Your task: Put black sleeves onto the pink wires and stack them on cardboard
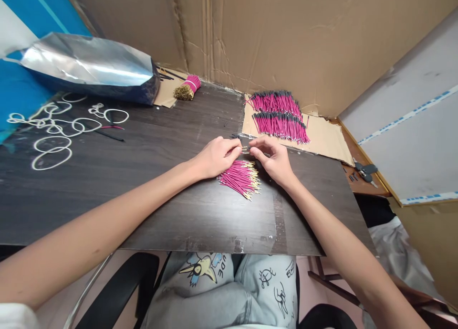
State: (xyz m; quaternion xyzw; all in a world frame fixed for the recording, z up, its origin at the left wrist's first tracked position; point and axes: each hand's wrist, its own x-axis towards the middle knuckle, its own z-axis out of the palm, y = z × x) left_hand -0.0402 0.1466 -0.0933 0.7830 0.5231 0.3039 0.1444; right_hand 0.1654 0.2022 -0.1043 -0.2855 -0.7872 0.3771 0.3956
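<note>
The capital letters "UDE" (218, 268) can be read on the left leg of the grey trousers (200, 300), printed beside a yellow bird (203, 269); whether more letters precede them cannot be told. On the right leg, a mark resembling "BB" (290, 270) is drawn in black, though it cannot be read with certainty. Nothing else can be read.
</note>
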